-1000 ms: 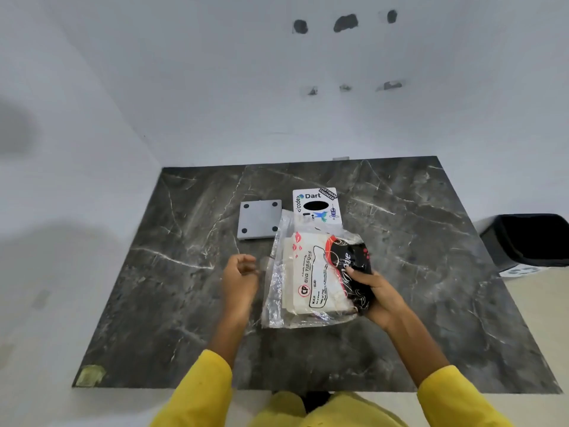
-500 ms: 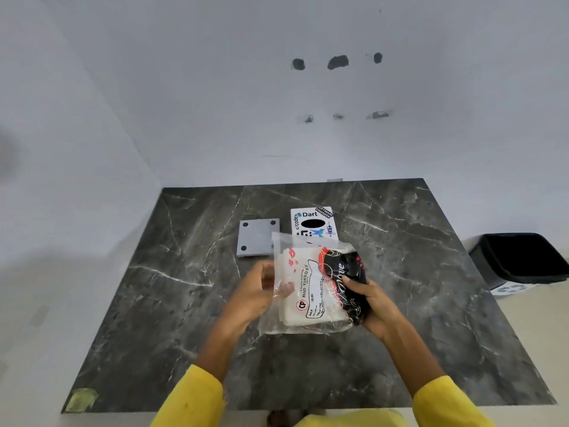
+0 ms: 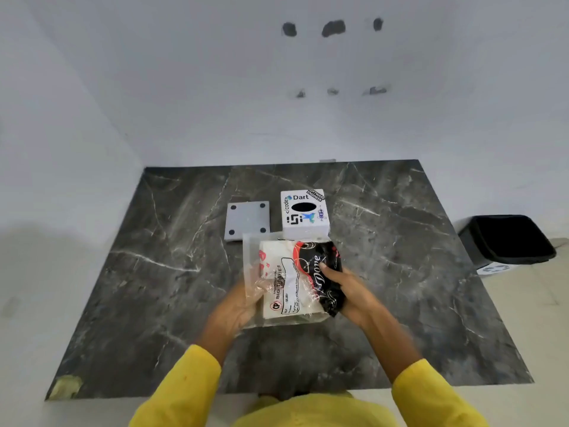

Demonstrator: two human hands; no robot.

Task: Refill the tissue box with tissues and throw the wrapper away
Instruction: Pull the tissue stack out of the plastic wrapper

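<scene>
Head view: tissue pack (image 3: pixel 292 282) in clear printed wrapper, held over the near middle of the dark marble surface (image 3: pixel 154 272), long axis running toward and away from the wearer, black printed end on the right. Left hand (image 3: pixel 243 306) at the pack's left edge, fingers (image 3: pixel 261 283) under the loose clear film; right hand (image 3: pixel 348 291) clamped on the black end, thumb on top. Beyond, white stickered tissue box (image 3: pixel 304 214) with oval slot facing up, grey square plate (image 3: pixel 248 221) just left of it, black bin (image 3: pixel 508 238) on the floor at right.
</scene>
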